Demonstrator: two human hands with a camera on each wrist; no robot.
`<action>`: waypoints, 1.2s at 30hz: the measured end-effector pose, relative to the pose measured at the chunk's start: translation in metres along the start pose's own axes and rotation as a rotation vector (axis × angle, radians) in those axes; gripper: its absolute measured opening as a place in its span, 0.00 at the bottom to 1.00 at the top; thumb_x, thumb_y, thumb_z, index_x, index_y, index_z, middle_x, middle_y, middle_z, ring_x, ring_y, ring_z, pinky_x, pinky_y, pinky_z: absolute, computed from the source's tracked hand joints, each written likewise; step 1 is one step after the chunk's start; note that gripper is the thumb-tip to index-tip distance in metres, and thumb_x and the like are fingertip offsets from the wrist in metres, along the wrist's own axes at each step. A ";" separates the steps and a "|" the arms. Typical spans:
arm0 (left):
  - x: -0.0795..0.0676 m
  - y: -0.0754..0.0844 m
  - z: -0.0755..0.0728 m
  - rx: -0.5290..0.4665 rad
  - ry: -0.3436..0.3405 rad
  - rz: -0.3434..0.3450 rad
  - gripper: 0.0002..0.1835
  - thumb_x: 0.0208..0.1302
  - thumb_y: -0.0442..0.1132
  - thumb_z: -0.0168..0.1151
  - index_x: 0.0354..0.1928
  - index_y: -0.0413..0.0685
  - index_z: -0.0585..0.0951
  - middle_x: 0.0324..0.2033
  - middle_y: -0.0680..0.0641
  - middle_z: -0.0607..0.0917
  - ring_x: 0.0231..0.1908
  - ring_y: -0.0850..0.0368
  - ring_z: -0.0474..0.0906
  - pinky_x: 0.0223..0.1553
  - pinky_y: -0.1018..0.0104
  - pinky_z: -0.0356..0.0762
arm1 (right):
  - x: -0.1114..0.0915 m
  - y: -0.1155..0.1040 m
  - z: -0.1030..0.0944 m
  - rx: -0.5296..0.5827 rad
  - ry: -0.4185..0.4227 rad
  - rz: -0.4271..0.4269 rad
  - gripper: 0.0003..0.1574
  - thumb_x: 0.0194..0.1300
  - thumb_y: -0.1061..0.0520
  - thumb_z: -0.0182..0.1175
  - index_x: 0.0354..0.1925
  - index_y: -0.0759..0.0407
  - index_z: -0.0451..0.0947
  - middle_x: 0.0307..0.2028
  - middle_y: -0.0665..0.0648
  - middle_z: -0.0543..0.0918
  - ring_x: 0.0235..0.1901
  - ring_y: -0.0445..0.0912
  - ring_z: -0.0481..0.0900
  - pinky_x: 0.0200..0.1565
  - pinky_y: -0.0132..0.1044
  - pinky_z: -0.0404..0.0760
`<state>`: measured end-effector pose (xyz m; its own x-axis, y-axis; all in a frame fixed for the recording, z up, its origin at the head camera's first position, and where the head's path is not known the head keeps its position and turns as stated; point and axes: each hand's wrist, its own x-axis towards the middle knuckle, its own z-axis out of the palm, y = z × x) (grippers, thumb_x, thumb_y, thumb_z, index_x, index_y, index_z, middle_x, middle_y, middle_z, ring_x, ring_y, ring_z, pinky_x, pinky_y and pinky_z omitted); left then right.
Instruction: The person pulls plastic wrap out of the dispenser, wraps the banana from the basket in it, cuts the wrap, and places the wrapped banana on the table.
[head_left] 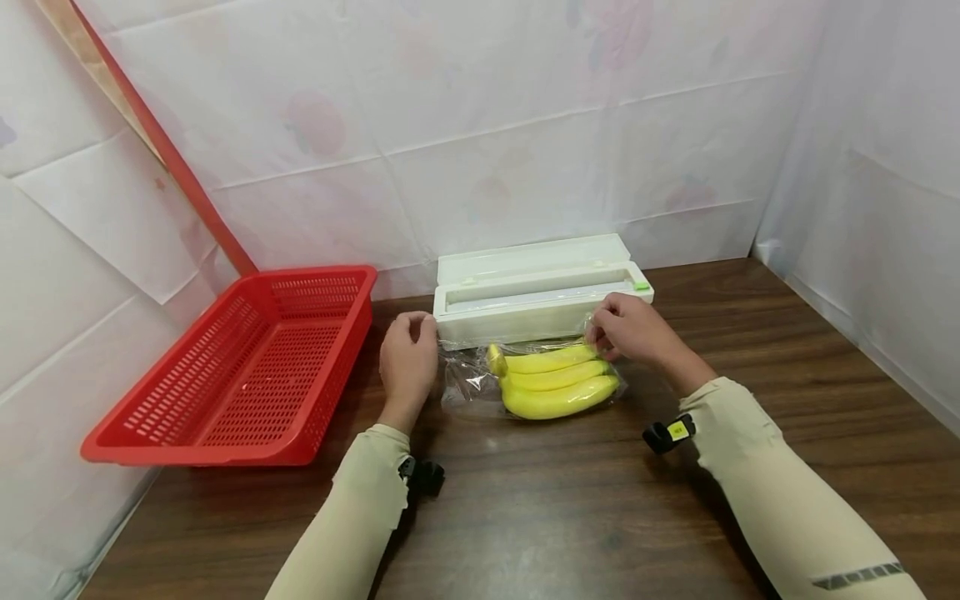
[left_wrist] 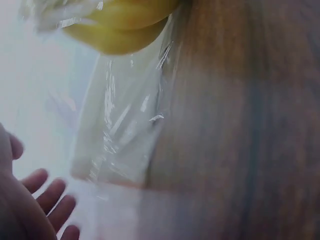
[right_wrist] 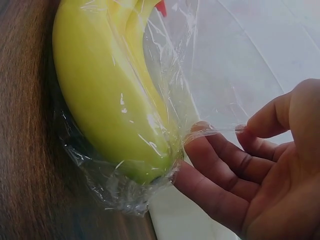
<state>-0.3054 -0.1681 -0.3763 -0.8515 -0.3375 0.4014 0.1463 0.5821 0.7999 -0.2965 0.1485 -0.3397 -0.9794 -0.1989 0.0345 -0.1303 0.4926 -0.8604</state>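
Observation:
A bunch of yellow bananas lies on the table, with clear cling film around it and stretching out past its stem. My right hand is at the far right end of the bunch; in the right wrist view, its thumb and index finger pinch an edge of the film while other fingers touch the banana tips. Left of the film, my left hand is beside the corner of a white cling film box. Its fingers are spread, holding nothing, in the left wrist view.
Behind the bananas, the box's lid stands raised and a roll shows inside. A red plastic basket sits at the left. White patterned sheeting covers the walls around the brown wooden table.

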 end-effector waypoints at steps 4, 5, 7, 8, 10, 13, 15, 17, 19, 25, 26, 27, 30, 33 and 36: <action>-0.009 0.018 0.000 -0.033 0.037 0.311 0.14 0.71 0.45 0.54 0.46 0.44 0.84 0.44 0.44 0.83 0.48 0.47 0.76 0.53 0.50 0.69 | -0.001 -0.001 0.001 0.012 0.009 -0.012 0.15 0.75 0.58 0.41 0.40 0.68 0.70 0.36 0.65 0.81 0.35 0.56 0.80 0.36 0.49 0.84; -0.012 0.022 0.000 -0.065 0.016 0.392 0.14 0.71 0.44 0.55 0.46 0.43 0.84 0.43 0.45 0.83 0.47 0.48 0.76 0.52 0.52 0.71 | -0.001 -0.001 0.001 0.015 0.011 -0.013 0.15 0.75 0.58 0.41 0.40 0.68 0.70 0.36 0.65 0.81 0.34 0.56 0.80 0.36 0.49 0.84; -0.016 0.027 0.000 -0.135 -0.048 0.551 0.12 0.71 0.41 0.55 0.44 0.40 0.83 0.40 0.44 0.83 0.43 0.50 0.77 0.46 0.53 0.76 | -0.001 -0.002 0.002 0.023 0.015 -0.015 0.15 0.75 0.58 0.42 0.40 0.68 0.70 0.36 0.65 0.82 0.34 0.55 0.80 0.35 0.49 0.84; -0.018 0.029 0.001 -0.163 -0.089 0.624 0.12 0.71 0.40 0.56 0.44 0.40 0.83 0.40 0.45 0.83 0.42 0.51 0.78 0.44 0.54 0.77 | -0.001 -0.002 0.003 0.023 0.018 -0.015 0.15 0.75 0.58 0.42 0.40 0.68 0.70 0.36 0.65 0.82 0.34 0.55 0.80 0.35 0.49 0.84; -0.020 0.029 0.001 -0.183 -0.168 0.743 0.10 0.71 0.40 0.57 0.45 0.41 0.83 0.40 0.46 0.83 0.43 0.52 0.78 0.43 0.56 0.79 | 0.000 -0.002 0.004 0.027 0.020 -0.016 0.14 0.75 0.58 0.42 0.40 0.68 0.70 0.36 0.65 0.82 0.33 0.55 0.80 0.35 0.49 0.84; -0.021 0.026 0.001 -0.177 -0.271 0.840 0.11 0.70 0.41 0.60 0.47 0.43 0.82 0.43 0.47 0.83 0.45 0.52 0.78 0.46 0.57 0.78 | 0.001 -0.002 0.005 0.029 0.027 -0.018 0.14 0.75 0.58 0.42 0.40 0.68 0.70 0.35 0.65 0.82 0.32 0.55 0.80 0.34 0.49 0.84; -0.022 0.024 0.001 -0.168 -0.340 0.851 0.13 0.69 0.42 0.62 0.50 0.44 0.82 0.45 0.47 0.83 0.47 0.52 0.78 0.48 0.57 0.77 | 0.002 -0.001 0.006 0.023 0.036 -0.023 0.15 0.75 0.58 0.42 0.39 0.68 0.71 0.34 0.65 0.82 0.32 0.54 0.80 0.34 0.49 0.84; -0.022 0.022 0.000 -0.168 -0.407 0.841 0.15 0.68 0.43 0.65 0.52 0.44 0.82 0.46 0.46 0.83 0.47 0.52 0.78 0.50 0.57 0.77 | 0.002 -0.001 0.007 0.007 0.052 -0.030 0.15 0.75 0.58 0.42 0.39 0.67 0.71 0.34 0.64 0.83 0.31 0.54 0.81 0.35 0.49 0.85; -0.022 0.020 0.000 -0.155 -0.466 0.825 0.17 0.67 0.44 0.66 0.53 0.45 0.81 0.47 0.45 0.83 0.48 0.53 0.77 0.50 0.57 0.76 | 0.003 0.000 0.007 -0.010 0.085 -0.041 0.15 0.74 0.58 0.43 0.39 0.67 0.73 0.33 0.63 0.84 0.31 0.53 0.82 0.35 0.49 0.85; -0.024 0.020 0.001 -0.070 -0.542 0.797 0.20 0.63 0.46 0.71 0.53 0.45 0.82 0.46 0.48 0.83 0.46 0.58 0.76 0.49 0.60 0.76 | 0.003 0.002 0.006 -0.018 0.184 -0.061 0.15 0.75 0.57 0.47 0.38 0.66 0.75 0.31 0.62 0.85 0.29 0.51 0.85 0.37 0.48 0.85; -0.024 0.021 0.001 -0.054 -0.540 0.803 0.21 0.62 0.47 0.72 0.52 0.45 0.82 0.46 0.49 0.83 0.45 0.58 0.76 0.49 0.61 0.76 | 0.003 0.002 0.006 -0.011 0.188 -0.062 0.15 0.75 0.57 0.48 0.39 0.67 0.75 0.31 0.62 0.84 0.29 0.50 0.85 0.37 0.48 0.86; -0.024 0.021 0.002 -0.032 -0.534 0.811 0.21 0.61 0.48 0.73 0.52 0.45 0.82 0.46 0.50 0.83 0.45 0.59 0.76 0.48 0.62 0.77 | 0.002 0.003 0.006 -0.005 0.192 -0.064 0.15 0.75 0.57 0.48 0.39 0.67 0.75 0.31 0.63 0.84 0.29 0.50 0.85 0.37 0.48 0.86; -0.023 0.021 0.002 0.026 -0.521 0.827 0.25 0.57 0.51 0.75 0.53 0.45 0.82 0.46 0.51 0.83 0.44 0.59 0.77 0.46 0.62 0.78 | 0.002 0.003 0.005 0.007 0.189 -0.067 0.15 0.75 0.56 0.48 0.39 0.67 0.75 0.32 0.63 0.84 0.29 0.50 0.85 0.37 0.48 0.86; -0.024 0.021 0.000 0.073 -0.518 0.819 0.31 0.53 0.54 0.77 0.55 0.47 0.80 0.45 0.51 0.83 0.40 0.60 0.76 0.40 0.63 0.78 | 0.002 0.003 0.005 0.011 0.182 -0.071 0.15 0.75 0.56 0.49 0.40 0.67 0.75 0.32 0.63 0.85 0.29 0.50 0.85 0.38 0.48 0.86; -0.024 0.021 0.000 0.110 -0.509 0.820 0.31 0.53 0.56 0.77 0.53 0.47 0.80 0.43 0.52 0.83 0.35 0.62 0.73 0.35 0.65 0.76 | 0.002 0.003 0.005 0.021 0.165 -0.075 0.15 0.75 0.57 0.49 0.41 0.67 0.75 0.32 0.63 0.85 0.29 0.50 0.86 0.38 0.48 0.86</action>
<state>-0.2819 -0.1481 -0.3688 -0.6261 0.5487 0.5540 0.7652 0.5690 0.3013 -0.2983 0.1455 -0.3445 -0.9794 -0.0914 0.1802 -0.2020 0.4633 -0.8629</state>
